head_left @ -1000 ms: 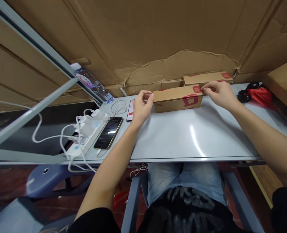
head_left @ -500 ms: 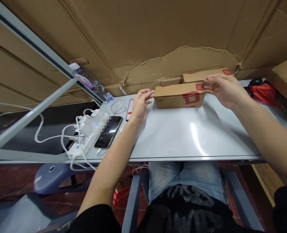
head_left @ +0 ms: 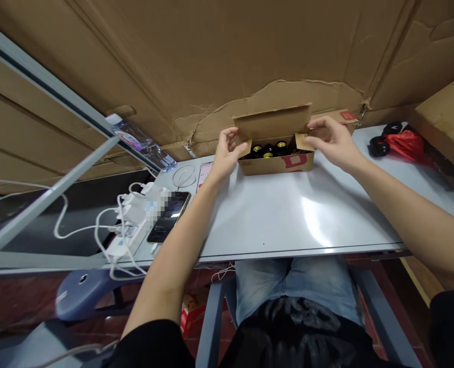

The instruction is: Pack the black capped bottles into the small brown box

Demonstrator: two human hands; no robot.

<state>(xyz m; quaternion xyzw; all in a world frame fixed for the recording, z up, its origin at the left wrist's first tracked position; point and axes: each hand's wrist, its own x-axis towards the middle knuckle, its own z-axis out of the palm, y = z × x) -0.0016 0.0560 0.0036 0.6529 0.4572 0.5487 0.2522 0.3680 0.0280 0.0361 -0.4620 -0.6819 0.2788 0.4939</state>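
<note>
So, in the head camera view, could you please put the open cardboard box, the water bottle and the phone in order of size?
The open cardboard box looks largest. The water bottle and the phone look alike; nearness to the camera makes this unsure.

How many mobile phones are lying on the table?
2: one dark-screened phone beside the power strip, one pink-screened phone left of the left hand. Others may be hidden.
</note>
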